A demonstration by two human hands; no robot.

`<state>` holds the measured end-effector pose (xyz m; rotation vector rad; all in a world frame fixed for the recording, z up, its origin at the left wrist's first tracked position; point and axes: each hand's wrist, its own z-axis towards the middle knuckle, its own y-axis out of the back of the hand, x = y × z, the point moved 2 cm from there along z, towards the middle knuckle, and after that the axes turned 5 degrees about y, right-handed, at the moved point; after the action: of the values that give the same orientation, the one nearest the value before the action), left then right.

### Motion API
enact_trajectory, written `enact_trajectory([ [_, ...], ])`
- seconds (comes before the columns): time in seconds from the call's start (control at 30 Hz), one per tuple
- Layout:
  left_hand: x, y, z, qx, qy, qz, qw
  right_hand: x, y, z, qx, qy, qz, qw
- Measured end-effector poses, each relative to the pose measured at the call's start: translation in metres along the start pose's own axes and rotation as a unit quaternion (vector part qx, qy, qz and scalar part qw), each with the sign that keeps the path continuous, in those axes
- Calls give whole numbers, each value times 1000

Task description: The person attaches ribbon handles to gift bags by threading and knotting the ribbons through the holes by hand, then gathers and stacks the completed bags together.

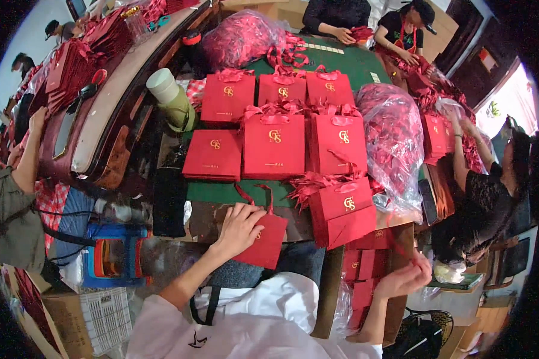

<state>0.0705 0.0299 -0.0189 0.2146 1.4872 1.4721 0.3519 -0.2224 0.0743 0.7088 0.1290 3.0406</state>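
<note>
My left hand (239, 230) is closed over the top of a small red paper gift bag (266, 248), fingers curled at its upper edge. The bag lies tilted at the table's near edge, with its ribbon handle (269, 197) standing up past my fingers. Off to the right, my right hand (404, 276) is raised beside an open cardboard box, its fingers pinched on a thin red ribbon (401, 246). Close ahead leans a stack of red gift bags (344, 209). More stacks of bags (274, 143) stand in rows beyond it.
Red bags fill the cardboard box (334, 293) at right. Clear plastic sacks of red ribbons (392, 143) stand right and far back. A green bottle (172, 99) is at left, near a blue stool (111, 257). Several people work around the green-topped table (212, 192).
</note>
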Motion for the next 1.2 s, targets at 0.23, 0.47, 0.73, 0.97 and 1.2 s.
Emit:
enact_trajectory([
  [0.23, -1, 10, 1, 9, 9, -8, 1000, 93, 14, 4, 100, -77, 325, 937],
  [0.47, -7, 13, -6, 22, 50, -38, 998, 129, -86, -59, 470, -270, 202, 816],
  [0.73, -15, 20, -10, 28, 94, -94, 991, 110, -145, -134, 456, -235, 128, 849],
  [0.97, -13, 20, -12, 41, 139, -121, 982, 114, -151, -137, 471, -295, 126, 822],
  [1.2, -13, 18, -16, 46, 159, -143, 976, 110, -152, -135, 489, -321, 128, 801],
])
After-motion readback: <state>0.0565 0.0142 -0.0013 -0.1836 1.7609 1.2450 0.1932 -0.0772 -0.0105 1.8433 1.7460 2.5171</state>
